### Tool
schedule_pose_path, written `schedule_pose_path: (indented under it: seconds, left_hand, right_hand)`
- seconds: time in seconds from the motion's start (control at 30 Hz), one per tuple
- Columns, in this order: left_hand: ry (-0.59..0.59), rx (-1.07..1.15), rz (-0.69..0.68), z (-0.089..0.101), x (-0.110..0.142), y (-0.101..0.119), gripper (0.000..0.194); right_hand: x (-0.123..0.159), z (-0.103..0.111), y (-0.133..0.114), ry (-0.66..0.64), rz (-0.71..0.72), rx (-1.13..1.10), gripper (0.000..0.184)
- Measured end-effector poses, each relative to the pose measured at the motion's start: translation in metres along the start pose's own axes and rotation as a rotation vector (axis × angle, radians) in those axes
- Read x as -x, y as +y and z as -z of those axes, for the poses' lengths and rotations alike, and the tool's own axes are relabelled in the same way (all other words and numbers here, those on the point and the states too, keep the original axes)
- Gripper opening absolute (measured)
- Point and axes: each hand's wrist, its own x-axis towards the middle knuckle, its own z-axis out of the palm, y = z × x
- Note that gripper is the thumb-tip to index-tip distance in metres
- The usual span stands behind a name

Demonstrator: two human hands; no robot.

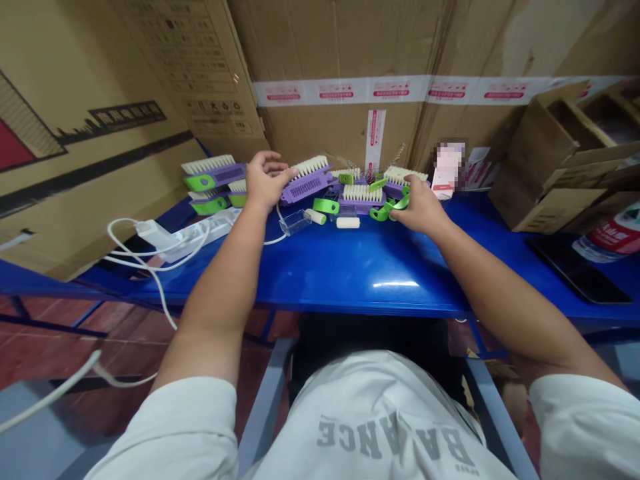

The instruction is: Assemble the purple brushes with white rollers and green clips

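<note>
My left hand (267,181) is closed on the left end of a purple brush (306,185) with white bristles, its thumb against the bristle side. The brush tilts up to the right. My right hand (421,205) has thumb and fingers around a bright green plastic handle (401,203), beside a purple brush body; the fingertips are partly hidden. Between the hands lie another purple brush (363,195), bristles up, and a curved green part (326,205). In front are two small white rollers, one (348,223) lying flat, and a clear plastic piece (296,223).
More purple and green brushes (213,172) lie at left, behind a white power strip (200,233) with cables. Cardboard boxes (345,40) wall the back. At right are a small carton (555,167), a black phone (575,270) and a bottle (613,233) on the blue table (340,273).
</note>
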Motion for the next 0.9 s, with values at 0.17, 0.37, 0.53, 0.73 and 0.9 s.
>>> schedule_pose_path:
  seconds: [0.17, 0.37, 0.53, 0.73, 0.9]
  left_hand:
    - [-0.025, 0.137, -0.115, -0.005, -0.009, -0.021, 0.070]
    - [-0.052, 0.342, -0.328, -0.014, -0.023, -0.045, 0.081]
    - [-0.093, 0.348, -0.369, -0.016, -0.022, -0.045, 0.082]
    - [-0.122, 0.356, -0.402, -0.019, -0.019, -0.042, 0.081]
    - [-0.140, 0.368, -0.421, -0.021, -0.014, -0.035, 0.075]
  right_hand:
    - [-0.003, -0.004, 0.007, 0.048, 0.051, -0.058, 0.094]
    - [-0.008, -0.009, 0.018, 0.084, 0.173, -0.176, 0.093]
    - [-0.009, -0.009, 0.018, 0.058, 0.246, -0.206, 0.092]
    - [-0.012, -0.013, 0.021, 0.059, 0.278, -0.251, 0.092]
    - [-0.011, -0.010, 0.020, 0.055, 0.303, -0.282, 0.092]
